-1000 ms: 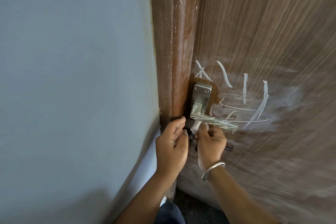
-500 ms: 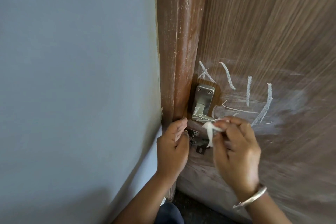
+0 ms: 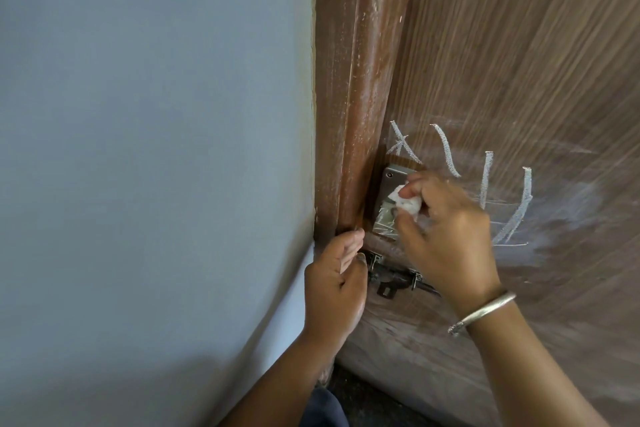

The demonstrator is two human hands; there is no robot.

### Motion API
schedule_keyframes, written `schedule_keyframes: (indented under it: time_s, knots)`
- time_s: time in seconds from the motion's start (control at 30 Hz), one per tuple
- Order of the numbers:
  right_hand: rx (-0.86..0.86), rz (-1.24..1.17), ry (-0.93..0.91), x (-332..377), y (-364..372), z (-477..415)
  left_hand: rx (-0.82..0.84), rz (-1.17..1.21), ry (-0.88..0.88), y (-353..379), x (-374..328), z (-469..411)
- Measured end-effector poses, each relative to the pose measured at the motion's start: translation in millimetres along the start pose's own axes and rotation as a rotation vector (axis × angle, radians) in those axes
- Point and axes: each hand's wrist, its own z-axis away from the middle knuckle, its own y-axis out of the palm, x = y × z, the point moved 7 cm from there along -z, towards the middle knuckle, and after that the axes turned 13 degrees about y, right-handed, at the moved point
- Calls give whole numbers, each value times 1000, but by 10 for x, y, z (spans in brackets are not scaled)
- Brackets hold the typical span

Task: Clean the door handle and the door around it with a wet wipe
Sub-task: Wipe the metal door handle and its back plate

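A metal door handle (image 3: pixel 386 215) with its backplate is fixed at the left edge of a brown wooden door (image 3: pixel 519 62). White chalk marks (image 3: pixel 519 215) cross the door around the handle and streak the handle itself. My right hand (image 3: pixel 446 239) pinches a crumpled white wet wipe (image 3: pixel 512 205) and holds it against the backplate; the hand hides most of the lever. My left hand (image 3: pixel 337 282) rests with loosely curled fingers against the bottom of the door frame (image 3: pixel 349 97), holding nothing.
A dark metal latch bolt (image 3: pixel 391 279) sits on the door just below the handle, between my two hands. A plain blue-grey wall (image 3: pixel 156 149) fills the left side. A silver bangle (image 3: pixel 481 312) circles my right wrist.
My right hand rose from below the handle, lifting the wipe up onto the backplate. The wipe is now bunched tighter. My left hand stayed at the frame.
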Motion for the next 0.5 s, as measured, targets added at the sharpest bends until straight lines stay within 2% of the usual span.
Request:
schedule_keyframes:
  time_s: [0.1, 0.27, 0.5]
  knots:
    - [91, 37, -5, 46, 97, -39, 24, -51, 53, 7, -49, 1]
    - [211, 51, -38, 158, 212, -112, 43, -98, 260, 76, -399, -88]
    - [299, -109, 30, 126, 264, -111, 226, -64, 29, 247, -408, -175]
